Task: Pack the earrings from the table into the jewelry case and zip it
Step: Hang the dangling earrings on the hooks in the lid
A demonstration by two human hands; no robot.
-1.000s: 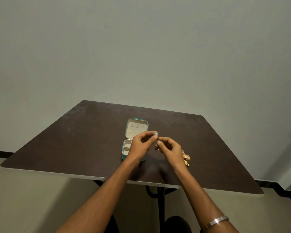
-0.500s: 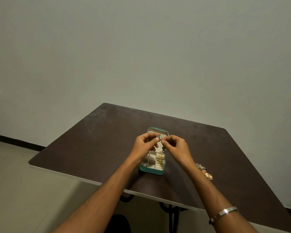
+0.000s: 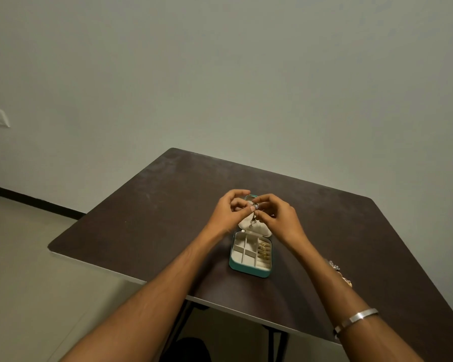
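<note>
- Left hand (image 3: 229,212) and right hand (image 3: 279,215) both pinch one small silver dangling earring (image 3: 255,208) between curled fingertips, held above the raised cream-lined lid of the small teal zip jewelry case (image 3: 251,257).
- The case sits open mid-table, near side toward the person. Gold earrings (image 3: 263,250) already lie in its right-hand compartments; the left compartments look bare.
- More loose earrings (image 3: 341,275) lie on the dark brown table (image 3: 141,218) right of the case, near the right forearm.
- Risk: a tiny part, possibly an earring back, slips from the pinch. It would likely bounce on the hard tabletop and be lost against the dark surface or off the edge.
- Risk: the right forearm sweeps the loose earrings off the near right edge when it moves.
- Risk: a dangling piece snags the lid lining or later catches in the zip.
- Hard to tell: whether the earring is being fastened to the lid or just handled. The fingers hide most of it.
- The lid interior is mostly hidden behind the hands; the forearm partly hides the loose earrings, so no count is possible.
</note>
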